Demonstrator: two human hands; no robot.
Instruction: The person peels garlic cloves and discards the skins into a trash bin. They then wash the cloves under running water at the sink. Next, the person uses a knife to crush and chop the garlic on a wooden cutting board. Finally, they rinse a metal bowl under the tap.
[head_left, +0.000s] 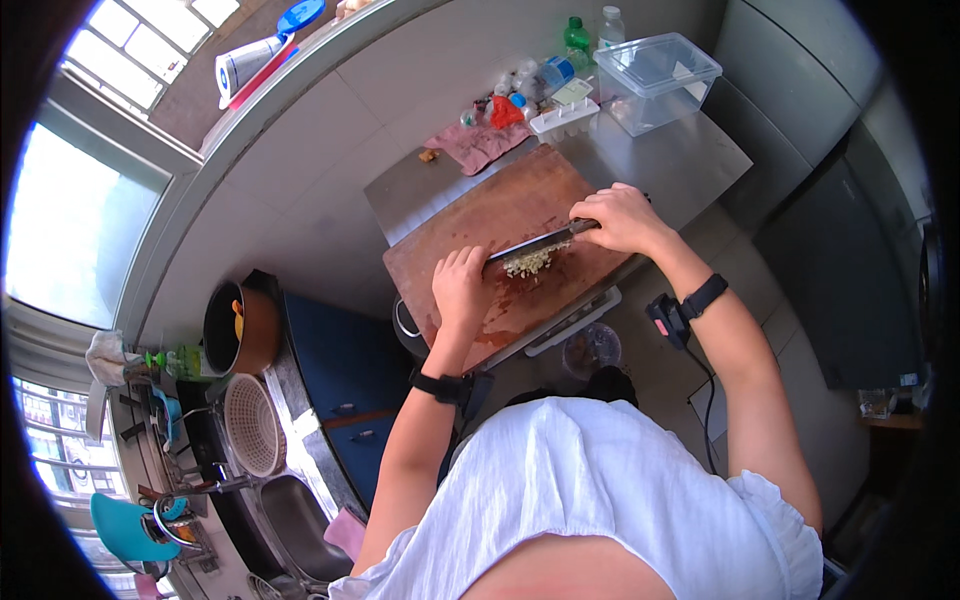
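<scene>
My right hand (616, 217) is closed around the dark handle of a kitchen knife (534, 244). The blade runs leftward, close above a wooden cutting board (495, 195). At the blade's far end is my left hand (460, 285), its fingers on or against the tip; how firmly they hold it cannot be told. Finely chopped pale bits, perhaps garlic (529, 262), lie in a small heap along the near side of the blade. Wet reddish patches mark the board around them.
Behind the board lie a pink cloth (480, 146), a white ice-cube tray (564, 118), plastic bottles and a clear lidded box (652, 86) on a metal table (697, 157). To the left are a pot (259, 330), a plastic colander (253, 425) and a sink (300, 525).
</scene>
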